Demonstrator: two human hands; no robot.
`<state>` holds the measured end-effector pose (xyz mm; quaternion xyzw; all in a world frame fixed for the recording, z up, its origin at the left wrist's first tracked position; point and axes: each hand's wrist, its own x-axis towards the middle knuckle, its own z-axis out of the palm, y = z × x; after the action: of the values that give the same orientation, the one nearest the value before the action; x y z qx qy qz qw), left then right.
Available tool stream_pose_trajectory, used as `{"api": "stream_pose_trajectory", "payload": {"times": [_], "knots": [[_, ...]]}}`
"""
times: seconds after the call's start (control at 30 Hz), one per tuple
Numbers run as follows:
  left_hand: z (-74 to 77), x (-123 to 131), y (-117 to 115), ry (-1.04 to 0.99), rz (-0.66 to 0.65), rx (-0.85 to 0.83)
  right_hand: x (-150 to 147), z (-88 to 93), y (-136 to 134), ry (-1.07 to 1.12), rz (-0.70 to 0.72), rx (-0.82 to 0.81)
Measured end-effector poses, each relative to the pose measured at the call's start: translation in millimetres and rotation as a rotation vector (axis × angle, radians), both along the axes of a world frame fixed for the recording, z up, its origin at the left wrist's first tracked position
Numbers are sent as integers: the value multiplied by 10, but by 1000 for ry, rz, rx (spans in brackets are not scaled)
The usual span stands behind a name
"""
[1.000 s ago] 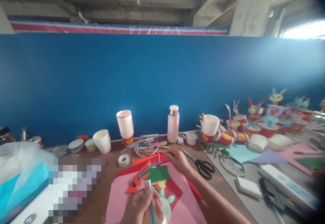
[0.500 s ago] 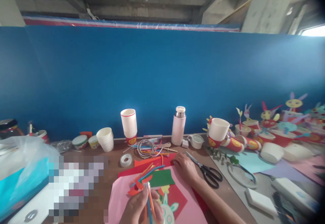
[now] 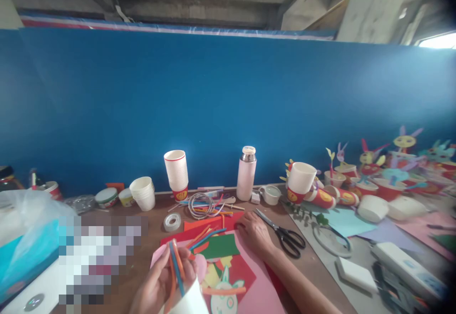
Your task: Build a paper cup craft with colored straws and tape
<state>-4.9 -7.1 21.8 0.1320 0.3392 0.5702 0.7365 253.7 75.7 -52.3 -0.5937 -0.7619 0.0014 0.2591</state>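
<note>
Thin orange and blue strips (image 3: 177,264) stand up between the fingers of my left hand (image 3: 156,276), which is closed around them. A white paper cup (image 3: 192,299) sits at the bottom edge against that hand, partly cut off. My right hand (image 3: 253,232) lies on the red and pink paper with its fingers stretched out, holding nothing. On the pink paper (image 3: 265,292) lie a green paper piece (image 3: 223,246), yellow and red scraps and a pale bunny-face cutout (image 3: 224,299). An orange strip (image 3: 228,291) crosses the cutout. Black-handled scissors (image 3: 285,235) lie right of my right hand.
Behind the papers stand stacked paper cups (image 3: 176,171), a pale pink thermos (image 3: 246,176), a tape roll (image 3: 172,222) and a coiled cable (image 3: 200,206). Cup crafts (image 3: 370,185) crowd the right. A plastic bag (image 3: 32,209) lies left. A blue partition (image 3: 213,90) rises behind.
My left hand has moved left and up slightly with the strips, and the white cup now shows beside it. More of the bunny cutout is visible. My right hand stays on the paper.
</note>
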Motion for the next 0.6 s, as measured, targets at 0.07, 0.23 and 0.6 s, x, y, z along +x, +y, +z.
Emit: {"api": "stream_pose_trajectory", "payload": {"times": [0.07,0.23,0.6], "knots": [[10,-19,6,-4,-11,1,-7,0,-14,-1,-3,2],[61,-127,32,58,-9,-34,-16,2,-35,1,-22,-11],[347,-364,-46,138,212,54,-12,163,-73,-12,60,-124]]}}
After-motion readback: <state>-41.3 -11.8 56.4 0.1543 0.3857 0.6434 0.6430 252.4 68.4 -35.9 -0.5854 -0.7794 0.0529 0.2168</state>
